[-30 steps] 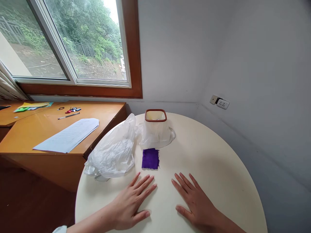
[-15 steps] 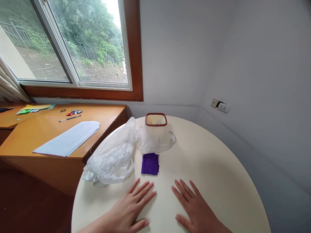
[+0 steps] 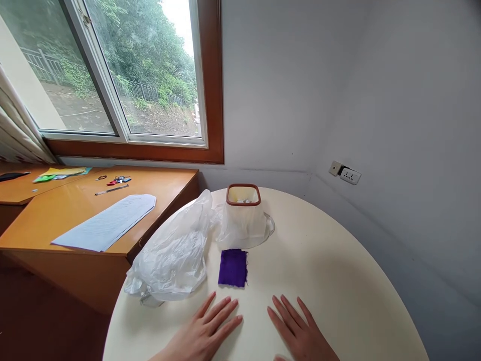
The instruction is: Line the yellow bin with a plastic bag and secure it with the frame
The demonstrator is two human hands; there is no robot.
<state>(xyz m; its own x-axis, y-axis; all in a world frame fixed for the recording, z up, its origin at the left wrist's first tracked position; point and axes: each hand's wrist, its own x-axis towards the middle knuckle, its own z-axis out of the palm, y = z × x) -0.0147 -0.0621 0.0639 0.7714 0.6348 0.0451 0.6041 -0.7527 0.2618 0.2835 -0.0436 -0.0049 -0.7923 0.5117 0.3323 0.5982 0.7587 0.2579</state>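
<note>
My left hand lies flat on the round cream table, palm down, fingers stretched apart. My right hand rests the same way beside it, open and empty. A small purple cloth square lies just beyond my fingertips, untouched. Behind it stands a cream container with a reddish-brown rim, with clear plastic around its base. A crumpled clear plastic bag lies to the left of the cloth.
A wooden desk stands to the left with a sheet of paper, a pen and small items on it. A window is above it. A wall socket sits on the right wall.
The view has tilted upward, so my hands sit lower in the picture and are partly cut off. The hands and the objects on the table have not moved.
</note>
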